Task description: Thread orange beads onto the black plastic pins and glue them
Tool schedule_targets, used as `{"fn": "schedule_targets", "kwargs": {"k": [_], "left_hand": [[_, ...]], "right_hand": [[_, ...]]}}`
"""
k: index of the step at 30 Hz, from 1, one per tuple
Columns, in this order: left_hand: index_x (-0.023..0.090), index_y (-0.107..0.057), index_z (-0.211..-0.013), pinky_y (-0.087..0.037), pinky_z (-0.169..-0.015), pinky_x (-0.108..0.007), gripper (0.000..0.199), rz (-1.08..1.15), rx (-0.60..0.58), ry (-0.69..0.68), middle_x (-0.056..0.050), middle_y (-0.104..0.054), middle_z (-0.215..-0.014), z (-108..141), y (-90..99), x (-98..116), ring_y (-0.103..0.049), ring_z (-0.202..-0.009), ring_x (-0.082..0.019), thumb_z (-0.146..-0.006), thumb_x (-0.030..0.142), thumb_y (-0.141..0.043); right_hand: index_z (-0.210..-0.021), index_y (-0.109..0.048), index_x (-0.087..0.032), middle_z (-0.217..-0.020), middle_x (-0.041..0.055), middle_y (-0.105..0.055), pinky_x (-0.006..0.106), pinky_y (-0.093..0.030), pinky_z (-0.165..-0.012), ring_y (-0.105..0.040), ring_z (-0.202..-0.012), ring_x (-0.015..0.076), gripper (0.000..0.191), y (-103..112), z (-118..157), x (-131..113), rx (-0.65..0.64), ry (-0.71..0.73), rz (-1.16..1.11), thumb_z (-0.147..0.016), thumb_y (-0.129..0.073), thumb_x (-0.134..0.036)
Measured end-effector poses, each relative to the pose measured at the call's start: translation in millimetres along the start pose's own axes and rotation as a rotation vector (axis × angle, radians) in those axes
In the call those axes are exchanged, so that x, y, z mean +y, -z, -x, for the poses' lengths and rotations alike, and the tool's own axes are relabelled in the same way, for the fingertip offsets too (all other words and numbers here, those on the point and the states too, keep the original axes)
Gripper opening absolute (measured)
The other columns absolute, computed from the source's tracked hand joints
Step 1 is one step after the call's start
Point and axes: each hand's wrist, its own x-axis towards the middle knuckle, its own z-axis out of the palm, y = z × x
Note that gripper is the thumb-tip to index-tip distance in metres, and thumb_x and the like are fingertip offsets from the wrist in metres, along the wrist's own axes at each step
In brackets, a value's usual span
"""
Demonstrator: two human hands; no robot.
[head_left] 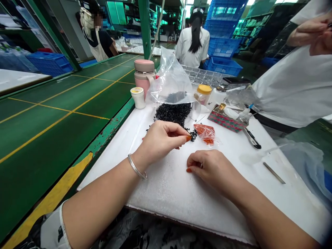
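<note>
My left hand (162, 140), with a silver bangle at the wrist, is closed in a pinch over the white table. Its fingertips are beside a few small black parts (193, 135); whatever is between them is too small to make out. Behind it lies a heap of small black pin-like parts (172, 113), spilling from a clear plastic bag (171, 81). My right hand (214, 167) rests on the table nearer to me, fingers curled and thumb against them, their contents hidden. A small clear bag of orange-red bits (205, 134) lies just beyond it.
A pink flask (144, 76), a white tub (138, 97) and a yellow-lidded jar (203, 94) stand at the back. Right of them are a patterned box (228, 119), a cutter knife (252, 139) and a metal strip (274, 173). A green conveyor (57, 114) runs left. A person in white (293, 76) stands right.
</note>
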Motion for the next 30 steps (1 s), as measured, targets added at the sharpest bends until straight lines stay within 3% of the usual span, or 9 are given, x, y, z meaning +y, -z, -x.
{"fn": "schedule_targets", "kwargs": {"k": [5, 10, 15, 19, 22, 26, 30], "left_hand": [[0.014, -0.076, -0.076, -0.041, -0.046, -0.018, 0.009, -0.096, 0.028, -0.064, 0.001, -0.066, -0.057, 1.7, -1.4, -3.7, -0.056, -0.052, -0.008, -0.073, 0.016, -0.068], [0.015, -0.077, -0.077, -0.043, -0.049, -0.02, 0.009, -0.166, 0.058, -0.123, -0.003, -0.071, -0.066, 3.0, -3.4, -5.1, -0.059, -0.057, -0.011, -0.074, 0.02, -0.07], [0.014, -0.076, -0.074, -0.044, -0.051, -0.021, 0.007, -0.195, 0.093, -0.17, -0.004, -0.072, -0.069, 5.1, -6.1, -3.5, -0.061, -0.06, -0.013, -0.073, 0.018, -0.071], [0.015, -0.076, -0.073, -0.046, -0.055, -0.022, 0.005, -0.225, 0.109, -0.211, -0.004, -0.073, -0.071, 5.8, -7.3, -3.3, -0.062, -0.063, -0.013, -0.073, 0.016, -0.071], [0.015, -0.076, -0.074, -0.048, -0.058, -0.023, 0.006, -0.241, 0.109, -0.24, -0.004, -0.073, -0.073, 5.7, -6.6, -4.3, -0.063, -0.066, -0.014, -0.074, 0.015, -0.07], [0.015, -0.076, -0.074, -0.048, -0.061, -0.024, 0.007, -0.29, 0.11, -0.302, -0.004, -0.074, -0.074, 6.9, -5.7, -5.3, -0.064, -0.068, -0.014, -0.075, 0.013, -0.069], [0.017, -0.075, -0.073, -0.047, -0.061, -0.024, 0.009, -0.358, 0.103, -0.365, -0.003, -0.073, -0.073, 8.5, -6.4, -4.9, -0.064, -0.066, -0.013, -0.075, 0.012, -0.068]], "right_hand": [[-0.078, -0.072, -0.02, -0.08, 0.0033, -0.072, 0.026, -0.039, -0.064, -0.063, -0.07, 0.0154, 0.02, 3.5, 2.7, -5.0, -0.008, 0.034, 0.114, -0.084, -0.054, -0.013], [-0.069, -0.066, -0.019, -0.075, 0.0041, -0.069, 0.028, -0.031, -0.057, -0.061, -0.065, 0.0153, 0.022, 7.1, 11.6, -14.8, -0.006, 0.056, 0.274, -0.084, -0.052, -0.01], [-0.07, -0.065, -0.018, -0.071, 0.0062, -0.067, 0.031, -0.022, -0.051, -0.061, -0.061, 0.0179, 0.022, -0.8, 16.3, -28.8, 0.034, 0.051, 0.426, -0.081, -0.051, -0.005], [-0.071, -0.066, -0.016, -0.07, 0.0083, -0.069, 0.031, -0.023, -0.05, -0.063, -0.061, 0.0197, 0.02, -5.7, 12.4, -27.0, 0.086, 0.03, 0.412, -0.08, -0.051, -0.008], [-0.069, -0.066, -0.017, -0.067, 0.006, -0.069, 0.029, -0.031, -0.054, -0.062, -0.06, 0.0176, 0.019, 0.8, 8.8, -14.8, 0.133, -0.001, 0.213, -0.079, -0.051, -0.01], [-0.077, -0.067, -0.019, -0.066, -0.0004, -0.068, 0.025, -0.043, -0.059, -0.062, -0.06, 0.0134, 0.012, 17.2, 8.6, 0.3, 0.251, -0.01, -0.355, -0.077, -0.057, -0.013], [-0.078, -0.068, -0.018, -0.071, 0.0006, -0.07, 0.023, -0.05, -0.061, -0.065, -0.068, 0.0138, 0.007, 25.8, 8.5, 4.2, 0.249, -0.021, -0.852, -0.076, -0.062, -0.016]]}}
